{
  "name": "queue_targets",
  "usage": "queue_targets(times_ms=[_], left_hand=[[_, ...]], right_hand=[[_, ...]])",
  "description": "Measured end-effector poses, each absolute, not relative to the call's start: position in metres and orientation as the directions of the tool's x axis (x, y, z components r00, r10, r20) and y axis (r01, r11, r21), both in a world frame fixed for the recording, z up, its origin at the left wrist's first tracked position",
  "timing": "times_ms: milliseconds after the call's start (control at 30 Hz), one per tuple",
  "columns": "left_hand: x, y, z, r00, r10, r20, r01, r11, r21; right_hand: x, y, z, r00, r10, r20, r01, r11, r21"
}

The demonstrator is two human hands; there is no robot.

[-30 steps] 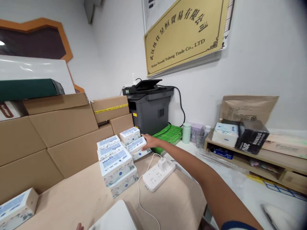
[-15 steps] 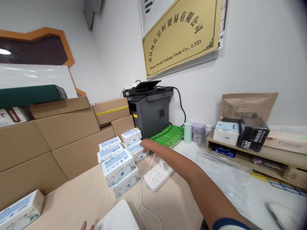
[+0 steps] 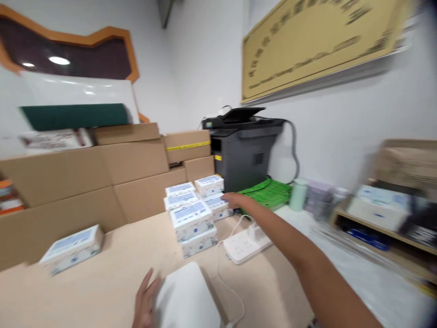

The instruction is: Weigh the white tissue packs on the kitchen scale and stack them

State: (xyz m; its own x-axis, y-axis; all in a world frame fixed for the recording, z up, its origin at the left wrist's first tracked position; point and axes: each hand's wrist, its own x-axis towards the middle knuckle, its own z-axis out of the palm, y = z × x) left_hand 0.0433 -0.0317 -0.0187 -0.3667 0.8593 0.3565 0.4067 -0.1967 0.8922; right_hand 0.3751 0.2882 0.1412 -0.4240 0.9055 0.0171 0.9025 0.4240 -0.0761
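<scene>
Just beyond the white power strip (image 3: pixel 241 248), in the head view, the right hand (image 3: pixel 234 199) is at the right end of a tissue pack (image 3: pixel 217 211); whether its fingers clamp the pack cannot be told. Other packs (image 3: pixel 191 218) stand stacked leftward of the strip. Nearer than the strip, also leftward, the left hand (image 3: pixel 145 300), fingers apart and bare, is just beside a white object (image 3: pixel 189 298). The printer (image 3: pixel 235 157) stands behind the strip.
</scene>
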Motion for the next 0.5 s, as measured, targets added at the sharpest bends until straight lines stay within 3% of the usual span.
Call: queue_targets(times_ms=[200, 267, 333, 433, 500], left_hand=[[0.069, -0.069, -0.002, -0.217, 0.962, 0.166, 0.286, -0.1, 0.953], [0.068, -0.074, 0.01, -0.125, 0.983, 0.138, 0.266, -0.101, 0.959], [0.058, -0.075, 0.033, -0.036, 0.993, 0.113, 0.208, -0.103, 0.973], [0.02, -0.07, 0.084, -0.071, 0.987, 0.142, 0.172, -0.129, 0.977], [-0.024, -0.063, 0.118, -0.187, 0.966, 0.176, 0.262, -0.124, 0.957]], right_hand=[[0.381, 0.28, 0.169, -0.391, 0.826, 0.406, 0.861, 0.484, -0.157], [0.373, 0.259, 0.19, -0.272, 0.67, 0.691, 0.736, 0.607, -0.299], [0.354, 0.219, 0.209, -0.216, 0.502, 0.838, 0.56, 0.766, -0.315], [0.299, 0.14, 0.224, -0.318, 0.306, 0.897, 0.279, 0.935, -0.219], [0.241, 0.097, 0.219, -0.52, 0.301, 0.799, -0.028, 0.929, -0.368]])
